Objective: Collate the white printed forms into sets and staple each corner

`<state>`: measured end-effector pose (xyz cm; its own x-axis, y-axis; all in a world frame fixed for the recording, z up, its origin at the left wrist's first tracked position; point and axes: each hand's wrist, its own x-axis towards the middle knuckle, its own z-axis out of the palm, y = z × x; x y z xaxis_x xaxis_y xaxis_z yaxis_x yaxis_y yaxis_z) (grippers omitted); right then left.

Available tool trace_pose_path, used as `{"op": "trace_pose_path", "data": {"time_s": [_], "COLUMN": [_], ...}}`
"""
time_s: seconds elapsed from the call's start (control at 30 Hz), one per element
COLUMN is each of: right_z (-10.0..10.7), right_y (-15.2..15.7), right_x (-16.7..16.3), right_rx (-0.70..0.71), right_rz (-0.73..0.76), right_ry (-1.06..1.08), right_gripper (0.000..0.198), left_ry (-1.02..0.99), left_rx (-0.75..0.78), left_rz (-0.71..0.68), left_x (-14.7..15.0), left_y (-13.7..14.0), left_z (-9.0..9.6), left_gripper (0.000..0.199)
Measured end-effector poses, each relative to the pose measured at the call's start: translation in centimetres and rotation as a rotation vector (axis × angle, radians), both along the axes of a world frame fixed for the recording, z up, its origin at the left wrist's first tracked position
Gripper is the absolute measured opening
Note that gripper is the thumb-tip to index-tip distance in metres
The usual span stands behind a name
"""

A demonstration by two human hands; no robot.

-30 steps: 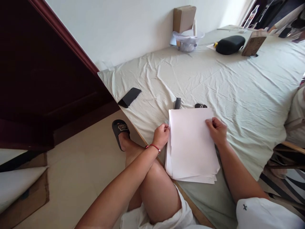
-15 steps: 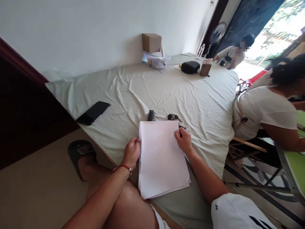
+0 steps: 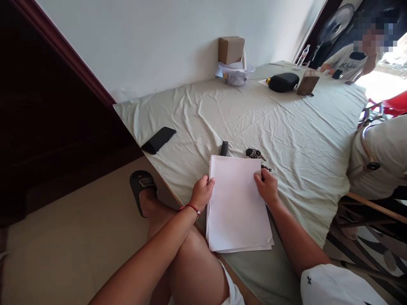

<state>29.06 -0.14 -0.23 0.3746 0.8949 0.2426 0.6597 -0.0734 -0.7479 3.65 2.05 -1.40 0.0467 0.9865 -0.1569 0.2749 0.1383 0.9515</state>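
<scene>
A stack of white paper sheets [image 3: 237, 203] lies on the cloth-covered table [image 3: 286, 135] at its near edge. My left hand [image 3: 202, 194], with a red cord at the wrist, grips the stack's left edge. My right hand [image 3: 267, 186] holds the right edge near the top. Just beyond the stack lie a small black device [image 3: 224, 148] and a bunch of keys [image 3: 253, 153].
A black phone [image 3: 158, 140] lies near the table's left corner. At the far end stand a cardboard box [image 3: 231, 49], a clear plastic bowl [image 3: 235, 73], a black case [image 3: 283, 81] and a brown block [image 3: 307, 82]. One person [image 3: 378, 156] sits at right, another far back.
Only the camera has swung, right and then back left. Both hands keep hold of the paper stack's edges, and the stack stays in place on the table.
</scene>
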Motion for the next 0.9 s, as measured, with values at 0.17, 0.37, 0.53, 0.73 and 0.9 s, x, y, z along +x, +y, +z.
{"op": "trace_pose_path", "data": {"time_s": [0.17, 0.37, 0.53, 0.73, 0.9], "right_z": [-0.1, 3.9, 8.7, 8.9, 8.7], "right_y": [0.1, 0.1, 1.1, 2.7, 3.0], "right_x": [0.8, 0.6, -2.9, -5.7, -6.2], "right_rx": [0.065, 0.427, 0.391, 0.216, 0.284], "right_rz": [-0.020, 0.054, 0.337, 0.526, 0.559], "right_ry": [-0.055, -0.473, -0.553, -0.512, -0.446], "right_gripper": [0.019, 0.041, 0.042, 0.039, 0.038], "left_ry": [0.052, 0.097, 0.080, 0.003, -0.008], "left_rx": [0.163, 0.250, 0.232, 0.256, 0.266], "left_rz": [-0.051, -0.110, -0.185, -0.187, -0.125], "left_x": [0.3, 1.8, 2.7, 3.0, 2.7], "left_y": [-0.6, -2.2, -3.2, -3.7, -3.3], "left_z": [1.2, 3.8, 5.0, 5.1, 4.8], "left_gripper": [0.028, 0.019, 0.017, 0.019, 0.019]}}
